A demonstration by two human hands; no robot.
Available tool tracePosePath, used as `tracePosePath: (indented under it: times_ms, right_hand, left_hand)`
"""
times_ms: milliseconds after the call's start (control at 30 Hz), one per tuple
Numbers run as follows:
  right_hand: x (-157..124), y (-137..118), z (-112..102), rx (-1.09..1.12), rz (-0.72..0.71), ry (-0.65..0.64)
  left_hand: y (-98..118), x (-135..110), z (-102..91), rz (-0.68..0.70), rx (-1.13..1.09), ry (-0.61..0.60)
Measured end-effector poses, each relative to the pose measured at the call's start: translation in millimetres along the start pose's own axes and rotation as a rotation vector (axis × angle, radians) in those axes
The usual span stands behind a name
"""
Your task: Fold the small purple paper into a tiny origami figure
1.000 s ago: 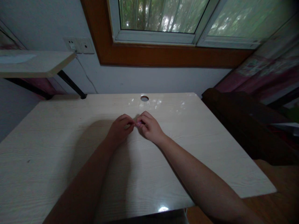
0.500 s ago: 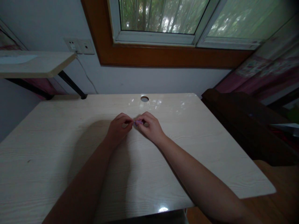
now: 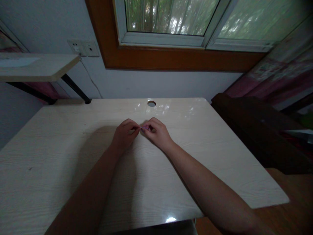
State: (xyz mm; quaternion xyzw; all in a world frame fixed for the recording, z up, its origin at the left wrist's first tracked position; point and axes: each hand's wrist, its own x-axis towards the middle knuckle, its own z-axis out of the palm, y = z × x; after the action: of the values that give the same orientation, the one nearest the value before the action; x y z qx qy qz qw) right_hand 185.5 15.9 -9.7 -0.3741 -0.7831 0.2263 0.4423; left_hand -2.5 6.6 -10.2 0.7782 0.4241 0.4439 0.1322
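Head view: your left hand (image 3: 125, 134) and right hand (image 3: 158, 133) meet fingertip to fingertip, both grips narrow, pinching a small purple piece (image 3: 145, 128), possibly paper, between them just over the bench (image 3: 73, 156).

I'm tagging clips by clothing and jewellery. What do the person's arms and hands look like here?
The left forearm and right forearm are bare, no sleeve in view. The left hand and right hand wear no gloves; no watch, bracelet or ring can be made out, though the light is dim.
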Motion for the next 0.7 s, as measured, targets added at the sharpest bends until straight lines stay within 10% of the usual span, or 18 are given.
tracePosePath:
  times_ms: [700]
  right_hand:
    - [0.2,-6.2,2.0,0.001,0.014,0.004]
  left_hand:
    - [4.2,-1.3,3.9,0.008,0.094,0.016]
